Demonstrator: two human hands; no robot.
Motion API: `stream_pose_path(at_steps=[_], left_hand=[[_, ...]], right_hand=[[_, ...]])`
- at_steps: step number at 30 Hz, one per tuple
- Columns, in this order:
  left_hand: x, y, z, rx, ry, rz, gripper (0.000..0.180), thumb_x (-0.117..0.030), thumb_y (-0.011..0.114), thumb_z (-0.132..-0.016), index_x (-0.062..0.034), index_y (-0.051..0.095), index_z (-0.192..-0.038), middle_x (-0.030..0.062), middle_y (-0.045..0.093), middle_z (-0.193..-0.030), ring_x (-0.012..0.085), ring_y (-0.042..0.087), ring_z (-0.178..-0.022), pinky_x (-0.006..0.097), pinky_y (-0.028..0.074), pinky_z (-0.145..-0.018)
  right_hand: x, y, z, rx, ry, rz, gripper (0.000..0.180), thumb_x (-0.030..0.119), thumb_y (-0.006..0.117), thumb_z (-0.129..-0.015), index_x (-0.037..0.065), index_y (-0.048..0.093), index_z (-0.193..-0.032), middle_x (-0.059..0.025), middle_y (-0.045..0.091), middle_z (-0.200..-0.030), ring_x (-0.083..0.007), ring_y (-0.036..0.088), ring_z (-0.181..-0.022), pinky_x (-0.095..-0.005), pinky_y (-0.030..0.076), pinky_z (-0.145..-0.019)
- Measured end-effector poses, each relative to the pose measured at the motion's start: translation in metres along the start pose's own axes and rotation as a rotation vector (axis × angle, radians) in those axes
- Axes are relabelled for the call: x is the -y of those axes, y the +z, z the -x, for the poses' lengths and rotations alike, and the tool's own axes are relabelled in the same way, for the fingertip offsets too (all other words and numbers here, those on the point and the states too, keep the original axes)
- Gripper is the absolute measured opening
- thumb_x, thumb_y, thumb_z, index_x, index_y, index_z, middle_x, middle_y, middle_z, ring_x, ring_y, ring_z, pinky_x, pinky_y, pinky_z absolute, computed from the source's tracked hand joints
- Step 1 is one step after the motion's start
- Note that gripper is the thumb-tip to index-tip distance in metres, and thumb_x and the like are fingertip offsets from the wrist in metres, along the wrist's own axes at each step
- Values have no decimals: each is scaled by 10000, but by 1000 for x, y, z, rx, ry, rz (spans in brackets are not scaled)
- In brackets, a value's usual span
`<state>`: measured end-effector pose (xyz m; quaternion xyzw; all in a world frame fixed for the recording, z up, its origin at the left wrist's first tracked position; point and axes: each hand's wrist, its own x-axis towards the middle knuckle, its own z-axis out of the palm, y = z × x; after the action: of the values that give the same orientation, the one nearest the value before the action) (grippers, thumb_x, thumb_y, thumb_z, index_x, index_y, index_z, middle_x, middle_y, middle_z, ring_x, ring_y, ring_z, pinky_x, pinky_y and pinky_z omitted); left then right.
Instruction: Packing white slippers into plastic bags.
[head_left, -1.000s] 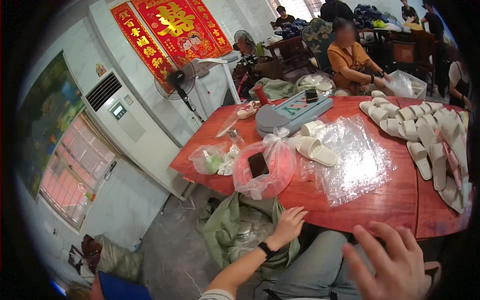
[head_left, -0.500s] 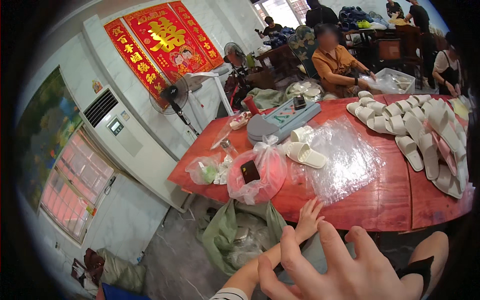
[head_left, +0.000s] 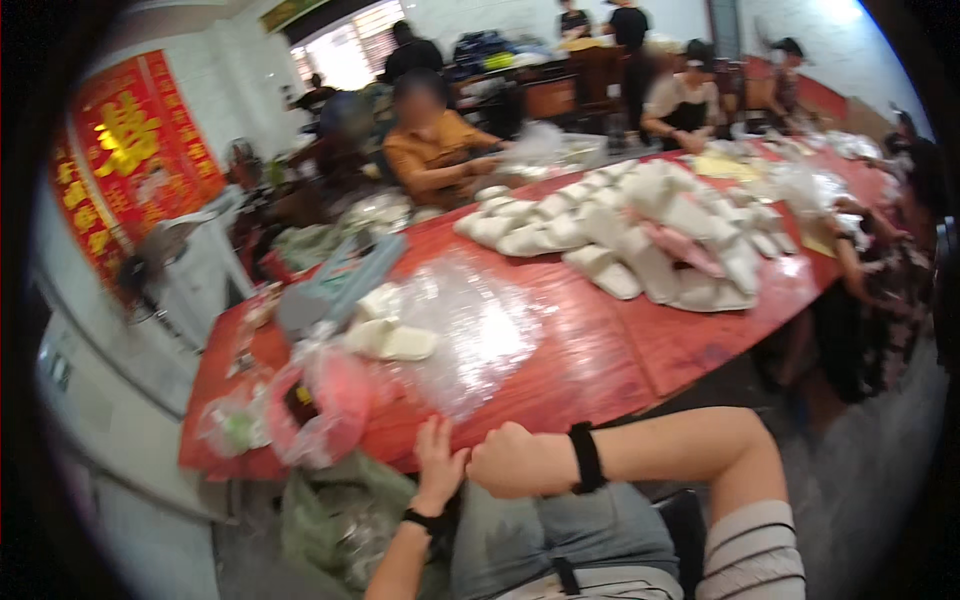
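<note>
My left hand [head_left: 437, 462] lies at the near table edge with its fingers stretched out, just below a stack of clear plastic bags [head_left: 470, 330]. Close beside it, my right hand [head_left: 515, 460] is curled into a fist above my lap; the inside of that fist is hidden, and nothing sticks out of it. A pair of white slippers [head_left: 405, 342] rests at the left of the clear bags. Farther left sits a knotted clear bag with pink contents [head_left: 340, 405], a dark flat object on top. Many white slippers [head_left: 545, 222] are piled at the back right, with a pink one [head_left: 685, 250] among them.
A grey-blue sealing machine [head_left: 335, 287] stands on the red table [head_left: 560, 370] at the left. Below the near edge hangs a green sack [head_left: 325, 505] holding clear plastic. A person in orange [head_left: 430, 155] works across the table beside a white crate; others sit at the right.
The view has swung to the right, bringing more people into sight. My right hand has gone from spread fingers to a fist, drawn in beside my left hand.
</note>
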<state>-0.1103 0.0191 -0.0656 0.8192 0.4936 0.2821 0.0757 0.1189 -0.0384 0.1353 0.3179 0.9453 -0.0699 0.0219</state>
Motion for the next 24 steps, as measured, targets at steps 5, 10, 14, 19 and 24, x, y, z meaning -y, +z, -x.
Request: stream_pose_path(at_steps=[5,10,14,19,24], left_hand=[[0,5,-16,265,-113,-127,906,-397,751,-840,-125,286,-1569,190,167,-1645,416,78,-1526,722,112,-1128],[-19,16,-30,486,-169,-188,942,-597,678,-835,-238,251,-1594,154,102,-1671,420,9,-1531,789,6,-1081],[-17,21,-27,493,-155,-196,903,-670,637,-819,-267,332,-1567,156,140,-1660,450,50,-1516,810,4,-1065],[-21,24,-30,500,-159,-173,901,-700,618,-810,-260,364,-1555,158,149,-1657,445,47,-1517,795,-30,-1074],[-24,11,-27,507,-146,-267,872,-618,598,-892,-307,208,-1607,109,112,-1676,430,26,-1528,822,36,-1050]], right_hand=[[-135,52,34,281,420,-281,216,189,702,-818,10,727,-936,-141,736,-864,-350,719,-799,-459,579,-662],[-269,107,108,-426,927,-213,417,144,713,-820,89,610,-1221,-219,525,-1351,-465,602,-1075,-539,522,-895],[-350,96,146,-902,972,-20,504,172,694,-828,166,593,-1321,-279,393,-1460,-517,506,-1199,-558,453,-1013],[-415,65,163,-959,1202,-40,559,278,703,-838,181,571,-1372,-323,332,-1511,-514,417,-1324,-541,385,-1095],[-420,59,118,-743,1336,-146,671,213,720,-822,196,485,-1450,-256,249,-1576,-440,267,-1447,-630,313,-1085]])
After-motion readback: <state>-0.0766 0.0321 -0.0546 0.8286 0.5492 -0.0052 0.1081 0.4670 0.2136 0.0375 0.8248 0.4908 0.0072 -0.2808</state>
